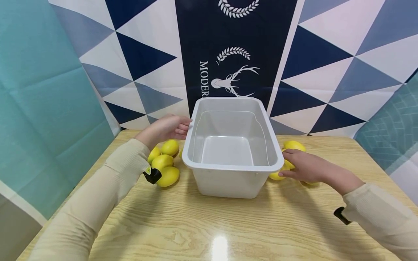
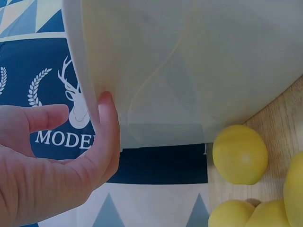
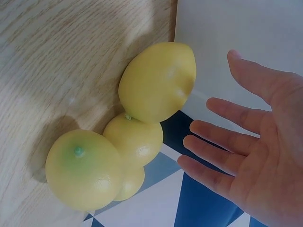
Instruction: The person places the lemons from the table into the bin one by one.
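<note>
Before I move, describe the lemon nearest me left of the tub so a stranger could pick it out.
On the wooden table stands a pale rectangular plastic tub. Left of it in the head view lies a yellow lemon cluster. The wanted lemon lies frontmost, lower in that picture than all its neighbours.

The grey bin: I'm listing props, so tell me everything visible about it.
The bin is a light grey rectangular tub, apparently plastic, with rounded corners, a projecting rim and walls narrowing downward. It stands upright and empty on the wooden table, between groups of lemons. The left hand is at its left rim, the right hand near its right; whether either touches is unclear.
</note>
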The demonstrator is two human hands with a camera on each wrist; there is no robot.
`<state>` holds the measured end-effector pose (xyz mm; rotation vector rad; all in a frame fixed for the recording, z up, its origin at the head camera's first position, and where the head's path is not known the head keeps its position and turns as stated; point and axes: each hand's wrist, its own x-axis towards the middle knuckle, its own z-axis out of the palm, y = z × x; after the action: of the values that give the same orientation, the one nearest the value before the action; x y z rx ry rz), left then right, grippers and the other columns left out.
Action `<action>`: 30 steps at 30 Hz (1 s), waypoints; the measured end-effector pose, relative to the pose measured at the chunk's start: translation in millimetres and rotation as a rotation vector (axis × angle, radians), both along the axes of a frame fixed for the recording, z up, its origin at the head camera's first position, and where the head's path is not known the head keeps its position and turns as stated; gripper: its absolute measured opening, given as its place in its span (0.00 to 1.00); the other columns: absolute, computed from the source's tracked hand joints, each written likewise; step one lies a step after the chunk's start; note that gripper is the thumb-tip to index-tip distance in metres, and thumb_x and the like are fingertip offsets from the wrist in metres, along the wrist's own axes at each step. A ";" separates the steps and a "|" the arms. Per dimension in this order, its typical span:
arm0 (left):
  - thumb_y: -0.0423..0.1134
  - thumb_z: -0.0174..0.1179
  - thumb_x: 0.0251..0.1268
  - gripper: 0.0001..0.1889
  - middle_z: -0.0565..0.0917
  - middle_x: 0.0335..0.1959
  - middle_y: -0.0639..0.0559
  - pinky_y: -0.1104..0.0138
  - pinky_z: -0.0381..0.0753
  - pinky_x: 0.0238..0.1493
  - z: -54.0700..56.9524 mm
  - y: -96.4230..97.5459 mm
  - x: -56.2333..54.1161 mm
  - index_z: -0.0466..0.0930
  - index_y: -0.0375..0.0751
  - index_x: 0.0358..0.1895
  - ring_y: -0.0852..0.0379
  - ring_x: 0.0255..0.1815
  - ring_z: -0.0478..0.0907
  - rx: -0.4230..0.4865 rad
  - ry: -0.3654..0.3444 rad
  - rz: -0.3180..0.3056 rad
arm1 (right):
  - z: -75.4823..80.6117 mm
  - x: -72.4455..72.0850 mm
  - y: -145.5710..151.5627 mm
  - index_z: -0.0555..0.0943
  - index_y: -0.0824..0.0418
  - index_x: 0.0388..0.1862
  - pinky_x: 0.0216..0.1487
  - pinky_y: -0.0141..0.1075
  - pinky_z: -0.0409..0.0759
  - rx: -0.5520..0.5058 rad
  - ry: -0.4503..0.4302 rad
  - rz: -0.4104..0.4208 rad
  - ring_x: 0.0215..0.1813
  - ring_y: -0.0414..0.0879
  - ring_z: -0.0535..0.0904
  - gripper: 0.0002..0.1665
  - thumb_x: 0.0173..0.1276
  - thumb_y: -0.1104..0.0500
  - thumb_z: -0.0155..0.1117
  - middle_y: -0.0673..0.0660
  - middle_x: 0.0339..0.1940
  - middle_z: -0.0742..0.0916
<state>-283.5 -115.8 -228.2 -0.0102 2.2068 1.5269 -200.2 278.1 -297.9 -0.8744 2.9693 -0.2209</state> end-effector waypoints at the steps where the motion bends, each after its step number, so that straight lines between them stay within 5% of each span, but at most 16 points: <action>1: 0.47 0.49 0.73 0.22 0.79 0.37 0.54 0.65 0.81 0.58 -0.6 0.6 -0.6 0.69 0.37 0.62 0.61 0.35 0.81 0.000 -0.005 0.004 | 0.3 -0.2 -0.1 0.78 0.65 0.57 0.53 0.54 0.81 0.003 0.000 0.000 0.53 0.59 0.80 0.30 0.60 0.48 0.69 0.62 0.51 0.83; 11: 0.39 0.54 0.69 0.23 0.72 0.48 0.48 0.65 0.78 0.63 -5.4 12.6 -5.6 0.66 0.34 0.63 0.56 0.40 0.73 -0.071 0.008 0.083 | 3.9 -2.2 -3.7 0.78 0.66 0.57 0.54 0.56 0.79 0.001 -0.003 -0.001 0.53 0.60 0.79 0.30 0.61 0.49 0.69 0.63 0.52 0.83; 21: 0.37 0.56 0.67 0.24 0.71 0.47 0.48 0.66 0.78 0.62 -6.0 14.2 -10.0 0.65 0.34 0.64 0.56 0.43 0.72 -0.057 -0.025 0.109 | 1.6 -4.8 -4.0 0.78 0.63 0.58 0.55 0.55 0.79 0.030 0.011 0.045 0.56 0.62 0.78 0.30 0.59 0.51 0.70 0.64 0.56 0.82; 30: 0.35 0.54 0.69 0.22 0.73 0.47 0.50 0.76 0.83 0.36 -10.7 8.2 -16.1 0.67 0.37 0.64 0.58 0.41 0.74 0.117 -0.182 0.110 | 1.2 -8.9 -0.9 0.79 0.64 0.56 0.54 0.53 0.80 0.035 0.052 0.125 0.55 0.60 0.79 0.31 0.54 0.54 0.75 0.64 0.55 0.83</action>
<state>-299.7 -107.6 -238.9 -0.2292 2.0013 1.6422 -209.2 277.2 -296.8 -1.0731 2.9414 -0.1442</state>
